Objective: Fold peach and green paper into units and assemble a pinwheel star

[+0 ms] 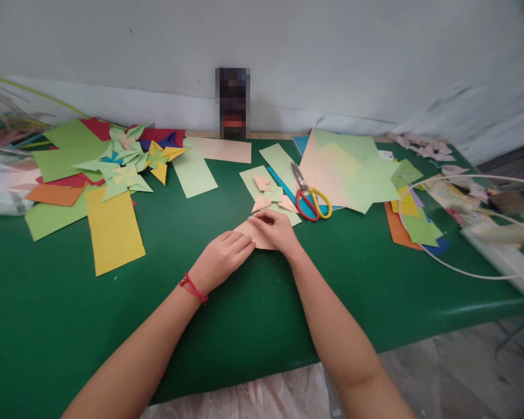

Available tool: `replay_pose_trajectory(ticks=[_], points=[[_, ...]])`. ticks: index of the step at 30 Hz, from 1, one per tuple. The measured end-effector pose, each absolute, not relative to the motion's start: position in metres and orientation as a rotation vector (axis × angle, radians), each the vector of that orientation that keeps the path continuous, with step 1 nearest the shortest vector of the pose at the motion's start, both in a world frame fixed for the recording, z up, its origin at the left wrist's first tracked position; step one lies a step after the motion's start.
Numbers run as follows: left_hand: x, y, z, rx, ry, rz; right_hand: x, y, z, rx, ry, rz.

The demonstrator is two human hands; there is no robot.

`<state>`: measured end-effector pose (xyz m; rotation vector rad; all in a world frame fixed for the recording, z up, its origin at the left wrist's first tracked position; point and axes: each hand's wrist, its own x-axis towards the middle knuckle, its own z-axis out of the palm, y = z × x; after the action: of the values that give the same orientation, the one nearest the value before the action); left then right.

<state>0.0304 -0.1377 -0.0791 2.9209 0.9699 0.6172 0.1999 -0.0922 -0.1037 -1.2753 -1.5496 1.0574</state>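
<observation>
A small peach-coloured sheet of paper (265,241) lies on the green table between my two hands. My left hand (225,256), with a red cord bracelet at the wrist, has its fingers closed together on the sheet's left part. My right hand (277,230) pinches the sheet's upper edge, thumb and fingertips together. Part of the paper is hidden under the fingers. Just beyond my hands sits a folded peach and pale green paper star (273,195), resting on pale green strips. Scissors (310,198) with one red and one yellow handle lie to its right, blades pointing away.
Folded paper stars (122,163) and coloured sheets cover the back left, with a yellow sheet (116,233) nearer. Large pale sheets (349,169) lie at the back right. A white hoop (456,274) overhangs the right side. A dark, pixelated upright object (233,102) leans on the wall.
</observation>
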Motion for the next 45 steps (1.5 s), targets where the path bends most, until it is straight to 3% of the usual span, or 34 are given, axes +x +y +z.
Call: replay_pose_trajectory(ticks=[12, 19, 23, 32, 41, 43, 45], points=[[0.022, -0.142, -0.093, 2.727, 1.045, 0.508, 0.200, -0.097, -0.114, -1.279, -1.856, 0.901], [0.024, -0.151, -0.089, 2.826, 1.247, 0.826, 0.196, -0.106, -0.109, -1.419, -1.226, 1.062], [0.043, -0.159, -0.088, 2.880, 1.357, 0.746, 0.189, -0.114, -0.105, -1.407, -0.896, 1.092], [0.047, -0.145, -0.084, 2.776, 1.591, 0.583, 0.180, -0.128, -0.103, -1.324, -0.769, 1.232], [0.020, -0.132, -0.094, 2.836, 1.309, 0.715, 0.187, -0.154, -0.091, -1.340, -0.800, 1.505], [0.014, -0.127, -0.098, 2.811, 1.229, 0.745, 0.193, -0.155, -0.089, -1.361, -0.991, 1.461], [0.006, -0.121, -0.101, 2.786, 1.202, 0.825, 0.201, -0.154, -0.086, -1.411, -1.300, 1.166]])
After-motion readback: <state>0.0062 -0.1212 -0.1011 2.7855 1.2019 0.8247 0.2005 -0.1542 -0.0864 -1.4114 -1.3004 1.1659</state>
